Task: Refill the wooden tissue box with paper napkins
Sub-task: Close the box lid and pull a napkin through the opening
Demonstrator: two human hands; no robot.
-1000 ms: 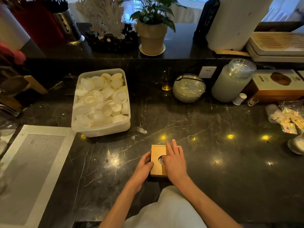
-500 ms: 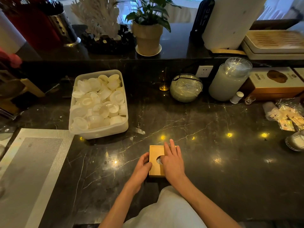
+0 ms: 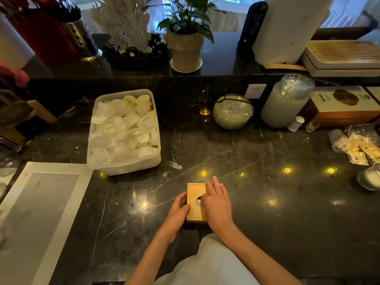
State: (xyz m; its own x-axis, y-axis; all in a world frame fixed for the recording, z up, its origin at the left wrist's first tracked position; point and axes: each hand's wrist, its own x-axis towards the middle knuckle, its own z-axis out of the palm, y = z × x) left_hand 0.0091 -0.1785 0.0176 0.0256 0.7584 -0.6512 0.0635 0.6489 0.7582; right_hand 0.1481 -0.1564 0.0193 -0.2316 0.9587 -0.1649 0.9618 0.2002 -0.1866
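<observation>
Underneath everything, a dark veined marble table (image 3: 267, 202), dotted with small yellow reflections. At the near left, a grey woven placemat (image 3: 41, 202), lying flat. Further back on the left, a clear plastic tub (image 3: 123, 168) heaped with white lids or small cups, well apart from the work. At the near centre, just in front of the body, the wooden tissue box (image 3: 194, 191), sitting flat on the table with its lid on and the round opening facing up. Against the box's left side, the left hand (image 3: 177, 212), fingers curled round the wall and thumb at the top edge, bracing it. Across the right half of the lid, the right hand (image 3: 217, 204), laid flat with fingers nearly straight and pointing to the far side, thumb tip at the rim of the opening. Inside that opening, a small patch of white paper napkin (image 3: 198, 202); cannot tell whether the thumb actually touches or nips it. Judging by the closed lid and the white showing through, probably the closing stage of the refill: seating the lid flush or coaxing the first napkin up. Next, most likely, calls for a steady brace from the left and a light pinch through the hole from the right, drawing one corner up without dragging the whole stack or lifting the lid.
</observation>
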